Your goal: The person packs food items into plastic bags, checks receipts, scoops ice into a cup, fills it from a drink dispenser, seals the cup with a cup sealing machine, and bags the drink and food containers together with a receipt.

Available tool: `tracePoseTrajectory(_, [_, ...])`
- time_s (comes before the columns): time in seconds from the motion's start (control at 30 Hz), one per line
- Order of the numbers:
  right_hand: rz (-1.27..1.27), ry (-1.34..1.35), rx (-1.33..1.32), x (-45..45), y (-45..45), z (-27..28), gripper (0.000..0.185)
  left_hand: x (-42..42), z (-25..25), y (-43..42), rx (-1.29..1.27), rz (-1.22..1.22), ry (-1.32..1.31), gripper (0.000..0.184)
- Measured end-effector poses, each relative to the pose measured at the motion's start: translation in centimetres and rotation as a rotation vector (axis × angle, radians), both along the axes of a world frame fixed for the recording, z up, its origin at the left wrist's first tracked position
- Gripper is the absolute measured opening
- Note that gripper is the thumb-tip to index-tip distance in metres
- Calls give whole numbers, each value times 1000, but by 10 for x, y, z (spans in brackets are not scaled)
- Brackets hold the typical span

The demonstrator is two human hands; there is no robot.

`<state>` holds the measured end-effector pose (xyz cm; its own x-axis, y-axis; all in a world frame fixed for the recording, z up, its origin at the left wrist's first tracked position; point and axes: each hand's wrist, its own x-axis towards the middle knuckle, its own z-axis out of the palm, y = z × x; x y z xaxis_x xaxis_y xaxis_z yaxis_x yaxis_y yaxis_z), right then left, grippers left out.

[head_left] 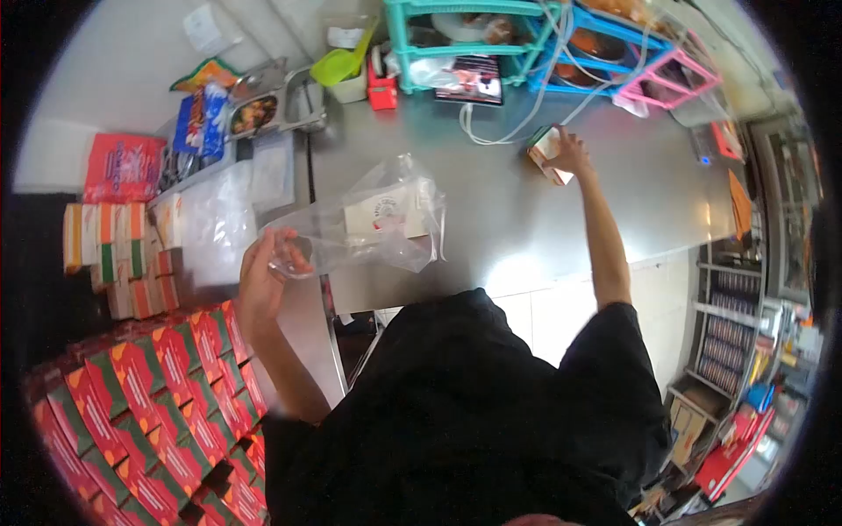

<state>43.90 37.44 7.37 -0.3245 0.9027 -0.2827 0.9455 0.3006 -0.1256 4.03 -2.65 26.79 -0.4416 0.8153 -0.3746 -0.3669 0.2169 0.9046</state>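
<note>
My left hand (276,256) is closed on the gathered end of a clear plastic bag (329,241). The bag lies stretched over the steel counter, and a pale box (386,213) with a round printed logo shows inside or beneath it; I cannot tell which. Farther off to the right, my right hand (572,153) reaches over a small white and orange carton (545,151) with a green edge. Its fingers are around the carton's upper side, and the carton rests on the counter.
Red and green boxes (158,394) are stacked at the lower left, with smaller cartons (123,254) above. Along the back stand turquoise (465,53) and blue racks (583,53) and a tablet (470,81) with white cables. The steel counter (491,210) spans the middle.
</note>
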Motion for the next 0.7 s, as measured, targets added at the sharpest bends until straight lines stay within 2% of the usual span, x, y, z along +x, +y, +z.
tracePoseTrajectory(0.03, [51, 118, -26, -9, 4, 2, 110, 4, 5, 2, -36, 42, 3, 38])
tracePoseTrajectory(0.1, [257, 668, 9, -47, -18, 67, 98, 5, 2, 4, -21, 65, -9, 39])
tracePoseTrajectory(0.13, [326, 914, -88, -67, -36, 102, 96, 5, 1, 6, -19, 45, -20, 39])
tracePoseTrajectory(0.23, [487, 1613, -789, -128, -114, 172, 90, 12, -3, 21, 20, 1, -43, 40])
tracePoseTrajectory(0.3, [585, 1824, -1245, -180, -168, 180, 86, 13, -10, 29, 72, 23, -49, 42])
tracePoseTrajectory(0.33, [570, 1867, -1339, -209, -192, 176, 84, 9, -19, 28, 81, 90, -63, 42])
tracePoseTrajectory(0.37, [539, 1877, -1320, -235, -215, 173, 82, 3, -31, 26, 92, 159, -77, 43])
tracePoseTrajectory(0.43, [477, 1713, -941, -270, -244, 161, 81, -8, -33, 20, 114, 237, -112, 45])
tracePoseTrajectory(0.5, [810, 1215, -378, -270, -248, 124, 83, -18, -26, 10, 126, 250, -157, 46])
tracePoseTrajectory(0.53, [930, 944, -98, -267, -248, 108, 84, -16, -27, 10, 138, 267, -88, 47])
tracePoseTrajectory(0.57, [1062, 782, -24, -262, -246, 99, 92, -10, -30, 13, 147, 280, -22, 47])
tracePoseTrajectory(0.6, [1061, 566, -22, -256, -244, 93, 89, -7, -31, 16, 160, 285, 45, 48])
tracePoseTrajectory(0.67, [1018, 129, -10, -246, -239, 94, 85, -11, -26, 13, 189, 124, -226, 48])
tracePoseTrajectory(0.7, [984, 18, -24, -245, -235, 89, 81, -9, -22, 13, 199, 34, -362, 48])
